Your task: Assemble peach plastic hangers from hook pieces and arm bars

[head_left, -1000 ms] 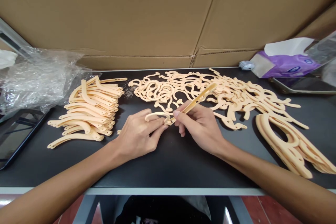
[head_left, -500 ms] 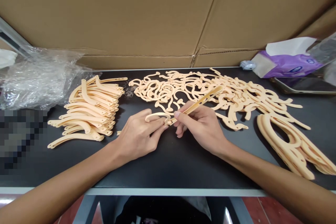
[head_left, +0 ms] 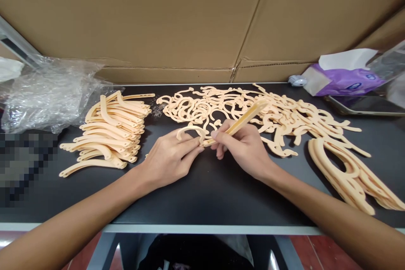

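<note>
Near the middle of the table my left hand (head_left: pixel 175 152) pinches a cream plastic hanger hook (head_left: pixel 191 128) at its lower end, the curve standing up over the fingers. In my right hand (head_left: pixel 242 145) is a long cream hanger arm (head_left: pixel 248 117), gripped between thumb and fingers and tilted up to the right. The arm's lower end meets the hook's base at my left fingertips; whether they are joined is hidden. Behind both hands spreads a heap of loose hooks (head_left: pixel 190 107). A stack of curved hanger arms (head_left: pixel 107 135) lies left of my left hand.
Folded hangers (head_left: pixel 354 177) lie together at the right. Clear plastic wrap (head_left: pixel 53 97) sits at the back left. A purple tissue pack (head_left: pixel 348 78) and a flat dark-screened device (head_left: pixel 363 103) are at the back right. Behind the table stands a cardboard wall (head_left: pixel 158 21).
The hook has turned, so its curve shows wider and higher above my left fingers. The hanger arm has rotated a little in my right hand, showing its side differently. Both hands stay nearly in place.
</note>
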The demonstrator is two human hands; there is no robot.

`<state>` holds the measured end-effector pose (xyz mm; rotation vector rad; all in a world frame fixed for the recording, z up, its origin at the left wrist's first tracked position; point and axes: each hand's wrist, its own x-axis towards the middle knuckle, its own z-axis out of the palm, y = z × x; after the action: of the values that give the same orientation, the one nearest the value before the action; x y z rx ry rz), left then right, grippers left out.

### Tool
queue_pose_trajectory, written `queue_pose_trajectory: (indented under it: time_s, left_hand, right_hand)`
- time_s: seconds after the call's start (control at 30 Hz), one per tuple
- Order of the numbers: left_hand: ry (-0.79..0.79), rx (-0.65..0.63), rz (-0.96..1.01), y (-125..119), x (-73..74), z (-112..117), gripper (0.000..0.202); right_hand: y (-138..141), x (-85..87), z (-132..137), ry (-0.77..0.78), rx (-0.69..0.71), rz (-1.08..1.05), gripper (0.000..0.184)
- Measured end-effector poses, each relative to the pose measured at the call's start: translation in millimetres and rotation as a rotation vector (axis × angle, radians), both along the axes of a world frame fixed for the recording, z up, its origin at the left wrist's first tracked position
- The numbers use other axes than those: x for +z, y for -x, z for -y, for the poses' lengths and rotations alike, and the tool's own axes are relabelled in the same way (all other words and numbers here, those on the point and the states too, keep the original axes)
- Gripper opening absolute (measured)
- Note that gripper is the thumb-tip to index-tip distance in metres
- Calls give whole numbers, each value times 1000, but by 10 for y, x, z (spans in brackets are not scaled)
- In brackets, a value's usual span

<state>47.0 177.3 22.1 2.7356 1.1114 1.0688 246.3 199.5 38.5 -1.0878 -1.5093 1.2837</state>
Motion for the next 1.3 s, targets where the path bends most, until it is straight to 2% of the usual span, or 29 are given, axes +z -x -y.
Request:
queue_pose_trajectory:
  time_s: [0.07, 0.23, 0.4, 0.47, 0.57, 0.67, 0.8, 0.97, 1.03, 1.1, 1.3]
  left_hand:
    - [3, 12, -25, 17, 1, -1, 12]
    - [2, -8, -51, 34, 2, -12, 14]
    - [-55, -18, 37, 24, 8, -36, 17]
    - [-69, -14, 69, 21, 21, -36, 18]
    - [-82, -9, 84, 24, 42, -28, 17]
    - [-77, -12, 89, 28, 51, -19, 16]
    - [-78, 15, 115, 16, 71, -7, 14]
    - [-52, 99, 213, -29, 135, 32, 11]
    - [-50, 120, 216, -47, 146, 43, 10]
    - [-52, 124, 203, -56, 138, 46, 8]
    - [-47, 152, 74, -23, 78, 54, 14]
  right_hand:
    - [-42, 23, -54, -96, -66, 18, 22]
    - [-190, 122, -175, -289, -276, -114, 9]
    - [-291, 258, -193, -414, -216, 266, 19]
    - [-311, 271, -197, -507, -251, 280, 19]
    - [-330, 253, -215, -650, -384, 211, 11]
    - [-334, 236, -218, -859, -451, 291, 12]
    - [-281, 211, -161, -1095, -347, 448, 16]
    - [-186, 113, -56, -1073, 25, 636, 17]
    - [-175, 73, -35, -1052, 114, 720, 18]
    - [-180, 45, -29, -1037, 129, 795, 23]
    - [-213, 26, -67, -999, 33, 941, 34]
